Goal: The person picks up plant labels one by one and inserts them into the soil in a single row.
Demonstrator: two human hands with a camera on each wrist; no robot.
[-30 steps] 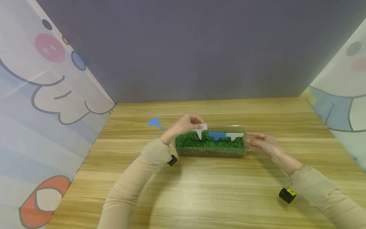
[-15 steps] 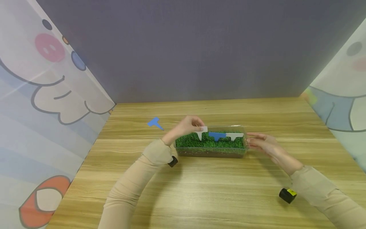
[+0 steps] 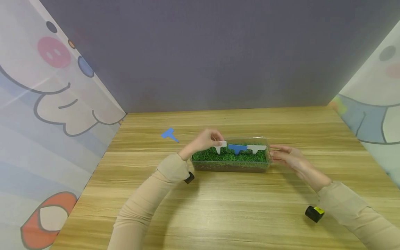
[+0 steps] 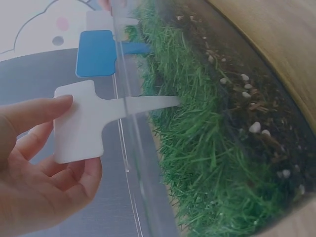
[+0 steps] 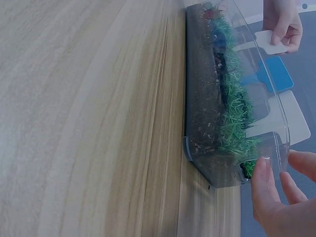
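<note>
One clear planter point(image 3: 231, 167) of grass point(image 3: 234, 157) sits central in my remote feed; the right hand point(image 3: 293, 160) touches its right end, straight-fingered. The left hand point(image 3: 204, 140) pinches a white marker point(image 4: 81, 126), stem point(image 4: 143, 104) in the grass; I'd press straight down, level with the planted blue marker point(image 3: 237, 148).

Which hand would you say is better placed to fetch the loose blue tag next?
Likely the left hand: though pinching a white tag, it's nearer the loose tag; the right hand touches the box.
</note>
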